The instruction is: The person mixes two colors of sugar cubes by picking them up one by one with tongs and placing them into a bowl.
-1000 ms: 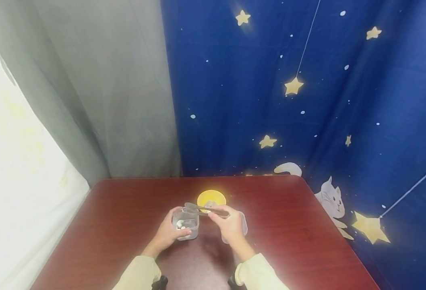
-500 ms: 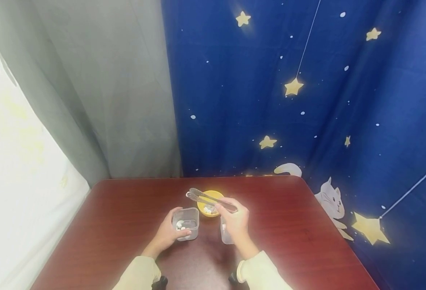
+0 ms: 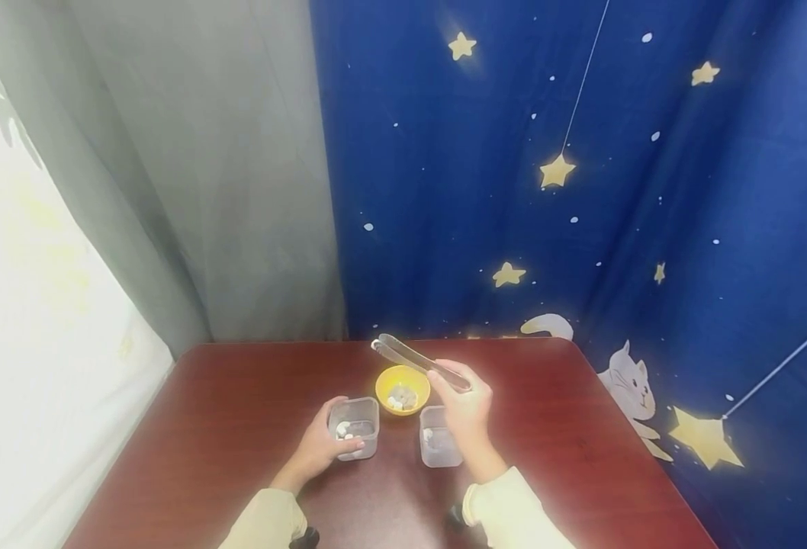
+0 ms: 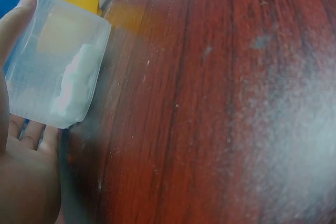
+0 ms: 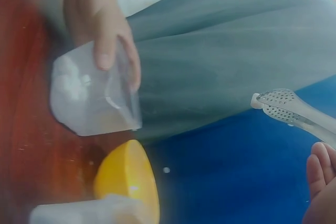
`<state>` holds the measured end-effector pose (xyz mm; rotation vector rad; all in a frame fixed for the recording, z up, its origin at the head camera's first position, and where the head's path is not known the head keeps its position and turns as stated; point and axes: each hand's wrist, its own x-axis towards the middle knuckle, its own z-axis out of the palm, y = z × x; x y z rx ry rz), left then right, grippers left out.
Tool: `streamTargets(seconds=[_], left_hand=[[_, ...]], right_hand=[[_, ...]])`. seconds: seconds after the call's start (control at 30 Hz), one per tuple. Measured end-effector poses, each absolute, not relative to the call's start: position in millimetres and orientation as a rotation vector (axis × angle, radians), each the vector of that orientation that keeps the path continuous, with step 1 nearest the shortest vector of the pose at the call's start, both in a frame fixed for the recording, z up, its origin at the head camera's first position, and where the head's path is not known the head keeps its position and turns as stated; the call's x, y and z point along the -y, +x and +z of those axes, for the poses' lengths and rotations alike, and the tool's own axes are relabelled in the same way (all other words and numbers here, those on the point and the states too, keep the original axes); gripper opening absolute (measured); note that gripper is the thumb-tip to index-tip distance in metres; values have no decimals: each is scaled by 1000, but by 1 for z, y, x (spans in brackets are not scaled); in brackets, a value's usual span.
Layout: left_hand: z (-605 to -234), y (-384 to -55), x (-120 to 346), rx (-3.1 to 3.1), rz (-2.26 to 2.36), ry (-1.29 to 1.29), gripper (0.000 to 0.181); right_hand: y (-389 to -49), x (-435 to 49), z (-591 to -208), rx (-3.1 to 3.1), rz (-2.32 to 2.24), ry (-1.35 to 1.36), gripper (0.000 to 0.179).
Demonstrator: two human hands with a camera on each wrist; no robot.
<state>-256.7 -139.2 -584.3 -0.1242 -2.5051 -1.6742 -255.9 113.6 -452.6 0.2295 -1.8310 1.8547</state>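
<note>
My left hand (image 3: 316, 446) grips a clear plastic container (image 3: 371, 448) by its side, thumb at the front and fingers behind. Several white pieces (image 4: 79, 85) lie inside it, along its bottom. My right hand (image 3: 470, 412) holds metal tongs (image 3: 413, 358) raised over the yellow bowl (image 3: 391, 375), their tips pointing away to the left. In the right wrist view, the tongs' perforated ends pinch a small white piece (image 5: 255, 101). White and greyish pieces (image 3: 401, 397) lie in the bowl. A second clear container (image 3: 442, 457) stands below my right hand, which partly covers it.
The things stand on a dark red wooden table (image 3: 252, 396). Behind its far edge hang a grey curtain (image 3: 259, 191) and a blue star-patterned curtain (image 3: 438, 191). A white piece (image 3: 429, 435) lies in the right container.
The right hand has lifted the tongs up and to the right, from over the left container to above the bowl. The right container shows more now. The left hand has stayed put.
</note>
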Motion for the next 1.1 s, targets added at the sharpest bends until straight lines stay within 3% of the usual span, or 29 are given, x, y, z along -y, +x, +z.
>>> streamTargets(seconds=[0.27,0.53,1.1], left_hand=[[-584,-255,137,2512,-1692,-107,95],[-586,-257,136,2493,-1706,-111,94],[-585,-256,138,2472,-1724,-134,95]], right_hand=[[-260,-120,-440,1768,1862,244,26],[-243,-119,-412,1761,1788,261,25],[-235,-116,-432,1885,1829,175,26]])
